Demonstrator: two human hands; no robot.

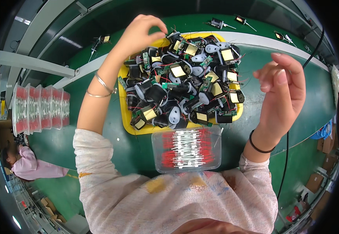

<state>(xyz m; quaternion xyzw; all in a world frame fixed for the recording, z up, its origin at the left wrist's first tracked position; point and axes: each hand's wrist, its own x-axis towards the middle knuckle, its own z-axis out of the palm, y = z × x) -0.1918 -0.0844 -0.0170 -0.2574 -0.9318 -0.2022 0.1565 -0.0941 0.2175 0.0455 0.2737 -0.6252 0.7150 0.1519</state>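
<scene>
A yellow tray (125,124) is heaped with small black motor assemblies (155,93) that have grey plastic end pieces, green circuit boards, yellow pads and thin red and black wires. My left hand (141,34) hovers at the tray's far left corner, its curved thumb and forefinger apart, with nothing seen between them. Raised over the table to the right of the tray is my right hand (284,91), fingers half bent and thumb apart, holding nothing visible. In front of the tray sits a clear plastic box (157,168) of red-and-white slender pieces (187,148).
Similar clear boxes (40,109) stand in a row at the left. Several loose motor assemblies (217,23) lie beyond the pale rail (255,39) at the back. A black cable (287,156) runs down the right side. Another person (31,165) is at the far left.
</scene>
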